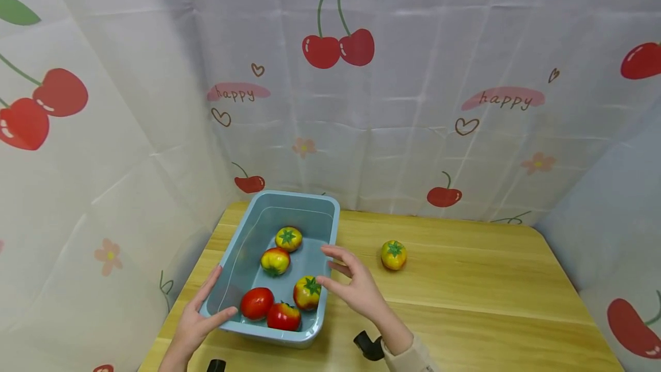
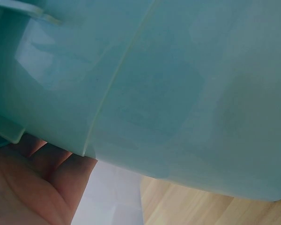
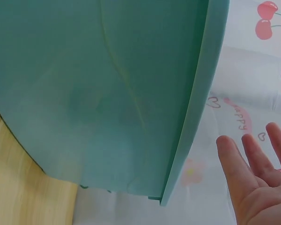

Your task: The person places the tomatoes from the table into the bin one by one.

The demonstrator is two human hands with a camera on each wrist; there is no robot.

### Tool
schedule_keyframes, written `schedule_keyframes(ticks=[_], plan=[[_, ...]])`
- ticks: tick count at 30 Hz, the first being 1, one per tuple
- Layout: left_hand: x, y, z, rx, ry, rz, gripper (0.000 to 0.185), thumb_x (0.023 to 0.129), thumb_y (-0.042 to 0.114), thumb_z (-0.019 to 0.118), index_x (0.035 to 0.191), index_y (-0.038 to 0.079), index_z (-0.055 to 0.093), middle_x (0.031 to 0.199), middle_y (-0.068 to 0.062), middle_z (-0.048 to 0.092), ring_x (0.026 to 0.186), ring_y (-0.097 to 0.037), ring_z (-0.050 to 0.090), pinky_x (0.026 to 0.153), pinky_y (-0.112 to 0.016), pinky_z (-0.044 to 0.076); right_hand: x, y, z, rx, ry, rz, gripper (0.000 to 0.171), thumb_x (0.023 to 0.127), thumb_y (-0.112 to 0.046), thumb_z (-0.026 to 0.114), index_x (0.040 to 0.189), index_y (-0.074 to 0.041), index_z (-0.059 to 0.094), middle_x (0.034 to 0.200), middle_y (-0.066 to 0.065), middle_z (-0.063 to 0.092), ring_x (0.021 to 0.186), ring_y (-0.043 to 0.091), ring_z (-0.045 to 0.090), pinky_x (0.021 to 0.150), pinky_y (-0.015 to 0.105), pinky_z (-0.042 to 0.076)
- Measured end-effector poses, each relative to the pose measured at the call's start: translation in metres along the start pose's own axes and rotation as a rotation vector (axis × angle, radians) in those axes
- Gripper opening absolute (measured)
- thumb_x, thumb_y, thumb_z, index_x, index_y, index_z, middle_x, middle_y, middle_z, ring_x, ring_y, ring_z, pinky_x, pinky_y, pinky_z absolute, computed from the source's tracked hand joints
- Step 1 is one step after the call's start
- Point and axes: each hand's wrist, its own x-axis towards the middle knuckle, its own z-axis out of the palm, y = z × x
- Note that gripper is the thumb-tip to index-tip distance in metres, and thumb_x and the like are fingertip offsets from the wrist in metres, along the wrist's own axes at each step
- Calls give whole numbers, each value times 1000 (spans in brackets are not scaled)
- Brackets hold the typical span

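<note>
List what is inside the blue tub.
The blue tub holds five tomatoes: two red, three yellow-red. The near wall hides some of the floor.

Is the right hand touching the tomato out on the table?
No, the right hand hovers by the tub, apart from the lone tomato.

Both hands sit at the near end of the blue tub (image 1: 289, 211), one on each side. The left hand (image 1: 198, 317) lies against the tub's left wall, fingers straight along the rim and thumb laid across the near corner; the left wrist view shows its palm tucked beneath the rim. The right hand (image 1: 353, 286) hovers just off the right rim, palm turned toward the tub, fingers spread and relaxed, gripping nothing. A beige cuff shows at the right wrist.
</note>
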Motion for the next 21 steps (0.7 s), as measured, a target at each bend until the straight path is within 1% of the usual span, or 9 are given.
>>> schedule_keyframes(ticks=[3, 8, 12, 16, 19, 21], plan=[[0, 0, 0, -5, -1, 3, 84, 78, 9, 76, 148, 20, 32, 155, -7, 21, 138, -35, 16, 101, -69, 18, 0, 0, -3, -3, 12, 11, 48, 84, -3, 69, 128, -1, 51, 135, 18, 47, 118, 36, 50, 97, 36, 43], [1, 1, 0, -9, 0, -1, 84, 77, 8, 76, 148, 20, 32, 155, -7, 21, 139, -35, 15, 102, -68, 17, 1, 3, -10, 3, 33, 9, 48, 83, -1, 69, 128, 1, 51, 135, 19, 47, 121, 41, 47, 99, 43, 41], [1, 2, -1, -11, -3, 4, 84, 77, 8, 76, 148, 19, 32, 155, -7, 20, 139, -34, 14, 102, -68, 16, 3, 9, -17, 4, 55, 10, 48, 83, -1, 69, 127, 5, 50, 134, 22, 47, 122, 41, 45, 100, 48, 38], [1, 2, -1, -15, -4, 6, 84, 77, 8, 76, 148, 19, 32, 155, -7, 20, 139, -34, 14, 102, -68, 15, 6, 16, -24, -14, 99, 8, 49, 82, 0, 70, 126, 7, 51, 132, 23, 49, 120, 39, 47, 99, 45, 40], [1, 1, 0, -11, 1, 6, 84, 77, 8, 76, 148, 19, 32, 155, -7, 21, 139, -34, 14, 103, -68, 16, 8, 21, -30, -21, 135, 12, 47, 81, 1, 70, 125, 6, 52, 129, 22, 51, 118, 37, 50, 98, 43, 42], [1, 0, 0, -6, 3, 2, 84, 77, 8, 76, 148, 19, 32, 154, -7, 21, 139, -34, 15, 103, -67, 17, 8, 25, -34, -6, 152, 27, 46, 82, 2, 69, 124, 6, 52, 128, 22, 51, 118, 37, 50, 98, 45, 41]])
